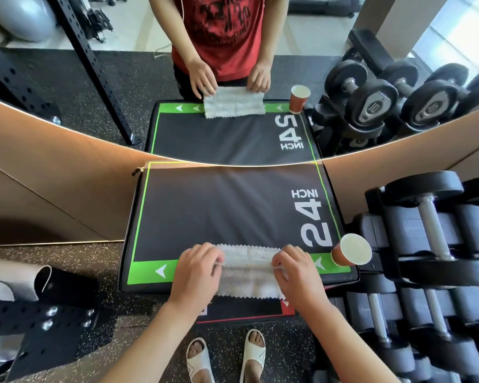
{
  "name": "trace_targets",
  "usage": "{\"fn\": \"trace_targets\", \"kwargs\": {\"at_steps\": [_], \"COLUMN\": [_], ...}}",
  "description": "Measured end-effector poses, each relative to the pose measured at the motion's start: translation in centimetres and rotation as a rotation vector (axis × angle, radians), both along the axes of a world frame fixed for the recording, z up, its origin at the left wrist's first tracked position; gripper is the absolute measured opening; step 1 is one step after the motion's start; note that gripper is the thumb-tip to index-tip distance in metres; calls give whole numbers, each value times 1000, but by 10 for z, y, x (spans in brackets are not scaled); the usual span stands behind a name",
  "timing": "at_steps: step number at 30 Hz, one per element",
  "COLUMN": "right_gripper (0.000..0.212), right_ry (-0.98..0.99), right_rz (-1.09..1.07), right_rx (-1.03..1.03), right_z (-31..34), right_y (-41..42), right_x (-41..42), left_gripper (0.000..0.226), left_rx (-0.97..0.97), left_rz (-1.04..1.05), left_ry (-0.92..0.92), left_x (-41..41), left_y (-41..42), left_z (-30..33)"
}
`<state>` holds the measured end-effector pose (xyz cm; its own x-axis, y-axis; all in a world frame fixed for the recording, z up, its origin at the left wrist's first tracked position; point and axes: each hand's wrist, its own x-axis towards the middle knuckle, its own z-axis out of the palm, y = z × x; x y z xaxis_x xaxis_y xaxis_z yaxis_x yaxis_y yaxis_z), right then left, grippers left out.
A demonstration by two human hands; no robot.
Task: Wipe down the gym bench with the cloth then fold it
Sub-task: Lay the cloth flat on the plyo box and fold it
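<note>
White terry cloth (249, 268) lies across the near green edge of the bench pad (219, 205), its lower part hanging over the front. We hold it at both ends: left hand (198, 268) pinches the left edge with curled fingers, right hand (295, 268) pinches the right edge likewise. A paper cup (351, 250) stands on the pad's right near corner, just beside our right hand. Dumbbells (432, 244) are racked to the right; a mirror (233, 78) rises behind the pad.

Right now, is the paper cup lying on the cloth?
No, the paper cup stands on the bench corner, apart from the cloth held by both hands.
</note>
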<state>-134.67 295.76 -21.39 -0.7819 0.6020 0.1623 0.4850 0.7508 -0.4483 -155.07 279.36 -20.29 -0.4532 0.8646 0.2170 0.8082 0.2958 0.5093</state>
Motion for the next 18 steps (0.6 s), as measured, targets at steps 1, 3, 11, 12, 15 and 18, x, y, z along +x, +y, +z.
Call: {"fn": "trace_targets", "kwargs": {"at_steps": [1, 3, 11, 12, 15, 18], "right_gripper": [29, 33, 37, 37, 40, 36], "right_ry": [18, 63, 141, 97, -153, -220], "right_rz": [-9, -27, 13, 26, 96, 103], "right_rx": [13, 41, 189, 167, 6, -152], "right_z": [10, 31, 56, 48, 9, -20], "right_y": [8, 27, 51, 44, 18, -2], "right_x": [-9, -29, -60, -54, -29, -5], "left_gripper": [29, 30, 36, 37, 30, 11], "left_rx": [21, 61, 156, 113, -135, -277], "left_rz": [12, 31, 16, 9, -58, -98], "left_ry": [13, 46, 170, 135, -22, -161], "left_x": [-7, -24, -52, -46, -25, -13], "left_y": [9, 26, 46, 38, 9, -12], "left_z": [10, 28, 45, 36, 1, -22]}}
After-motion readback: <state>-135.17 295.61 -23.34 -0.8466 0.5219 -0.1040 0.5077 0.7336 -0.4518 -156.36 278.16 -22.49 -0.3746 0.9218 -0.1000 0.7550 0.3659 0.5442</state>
